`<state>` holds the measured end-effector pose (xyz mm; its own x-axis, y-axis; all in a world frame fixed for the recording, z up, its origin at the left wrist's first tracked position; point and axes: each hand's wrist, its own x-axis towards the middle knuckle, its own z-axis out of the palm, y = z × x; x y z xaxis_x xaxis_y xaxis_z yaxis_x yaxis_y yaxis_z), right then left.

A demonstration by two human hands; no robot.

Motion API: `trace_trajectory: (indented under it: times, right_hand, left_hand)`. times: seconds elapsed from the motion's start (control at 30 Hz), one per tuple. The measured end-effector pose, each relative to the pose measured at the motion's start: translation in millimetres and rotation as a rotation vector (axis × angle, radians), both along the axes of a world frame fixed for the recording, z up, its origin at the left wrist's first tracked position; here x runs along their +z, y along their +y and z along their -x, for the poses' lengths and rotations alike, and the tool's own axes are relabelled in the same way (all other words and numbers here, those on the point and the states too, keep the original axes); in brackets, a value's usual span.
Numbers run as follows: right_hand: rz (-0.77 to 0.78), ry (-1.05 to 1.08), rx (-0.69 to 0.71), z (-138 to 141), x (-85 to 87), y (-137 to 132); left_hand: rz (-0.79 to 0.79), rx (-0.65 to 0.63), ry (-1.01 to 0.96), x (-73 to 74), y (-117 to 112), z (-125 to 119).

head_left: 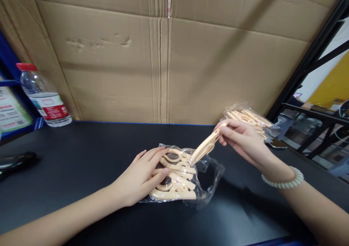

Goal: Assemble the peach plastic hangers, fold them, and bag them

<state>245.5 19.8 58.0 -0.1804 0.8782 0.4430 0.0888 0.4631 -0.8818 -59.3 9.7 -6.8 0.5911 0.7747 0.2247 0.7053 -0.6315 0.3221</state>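
Note:
A clear plastic bag (209, 189) lies on the dark tabletop with several cream, flat openwork pieces (181, 182) inside, shaped with curves and cut-outs. My left hand (145, 175) rests flat on the bag's left part, fingers stretched out and a little apart, covering some of the pieces. To the upper right of the bag, my right hand (238, 137) pinches one end of a cream openwork piece (205, 146). That piece slants down to the left, its lower end at the bag's right side. Whether it is a single piece or a few stacked together, I cannot tell.
Behind my right hand lies another clear bag of cream pieces (248, 116), with a phone-like flat object (277, 144) beside it. A red-capped water bottle (45, 96) stands back left. A black object (17, 162) sits at the left edge. Cardboard (117, 56) walls the back.

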Motion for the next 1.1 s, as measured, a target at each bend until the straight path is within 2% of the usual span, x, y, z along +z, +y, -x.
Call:
trace_trajectory:
  times: [0.1, 0.17, 0.27, 0.37, 0.43, 0.5, 0.57, 0.63, 0.73, 0.8, 0.87, 0.97, 1.1]
  right_hand:
    - [-0.037, 0.200, -0.124, -11.7, 2.1, 12.7]
    - [-0.077, 0.189, -0.222, -13.9, -2.4, 19.4]
    - [-0.169, -0.088, -0.313, -9.1, -21.9, 26.9]
    - [-0.209, -0.380, -0.243, -2.5, -47.5, 33.0]
    - [-0.252, -0.553, -0.216, 0.1, -58.0, 34.7]
    - [-0.350, -0.655, -0.249, 2.2, -58.3, 31.8]
    - [-0.432, -0.640, -0.260, 5.1, -48.8, 22.9]
    - [-0.432, -0.584, -0.148, 9.1, -33.9, 9.1]
    - [-0.379, -0.585, 0.247, 15.3, -14.6, -11.9]
    - [-0.349, -0.610, 0.395, 19.1, -9.4, -20.6]
    - [-0.299, -0.682, 0.469, 22.8, -10.6, -24.2]
    - [-0.246, -0.809, 0.507, 29.3, -19.2, -25.1]
    - [-0.298, -0.855, 0.509, 37.3, -29.3, -28.2]
  left_hand:
    - [-0.006, -0.001, -0.011, 1.6, -0.7, -0.6]
    - [0.001, 0.005, 0.001, 3.2, -1.1, -1.1]
    - [0.022, 0.007, 0.020, 4.8, -1.2, -1.4]
    - [0.021, 0.006, 0.019, 4.0, -0.9, -0.8]
    - [0.012, 0.009, 0.016, 2.7, -0.8, -0.3]
    - [0.003, 0.012, 0.011, 1.8, -1.0, -0.2]
    - [-0.001, 0.013, 0.008, 1.7, -1.3, -0.5]
    - [-0.003, 0.011, 0.009, 2.2, -1.6, -1.2]
    - [0.001, 0.015, 0.010, 2.2, -1.6, -1.8]
    - [-0.004, 0.022, 0.005, 1.2, -1.5, -1.8]
    - [-0.019, 0.022, -0.010, -0.2, -1.5, -1.6]
    - [-0.040, 0.017, -0.030, -1.4, -1.5, -1.3]
    - [-0.025, 0.021, -0.018, -0.7, -1.4, -1.2]
